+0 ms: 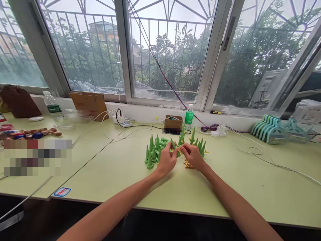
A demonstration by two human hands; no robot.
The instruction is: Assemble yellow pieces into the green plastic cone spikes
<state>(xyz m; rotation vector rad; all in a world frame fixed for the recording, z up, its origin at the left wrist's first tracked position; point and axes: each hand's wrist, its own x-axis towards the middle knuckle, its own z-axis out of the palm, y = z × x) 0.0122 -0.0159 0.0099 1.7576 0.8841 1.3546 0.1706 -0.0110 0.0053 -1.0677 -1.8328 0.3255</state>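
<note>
My left hand (168,158) is closed on a green cone (173,144), its tip pointing up and to the left between thumb and fingers. Close beside it, my right hand (192,154) pinches at something by the cone's base, too small to make out. Several green cones (149,161) stand upright to the left of my hands, with green pieces lying among them. More green cones (202,149) are behind and to the right, with small yellow parts near them. A small pile of yellow pieces (188,164) lies under my right hand.
Behind the cones are a small brown box (173,124) and a green-labelled bottle (189,115). White cables and a power strip (218,133) cross the green table (155,194). Teal hangers (274,130) stand at right; a cardboard box (89,104) is at back left.
</note>
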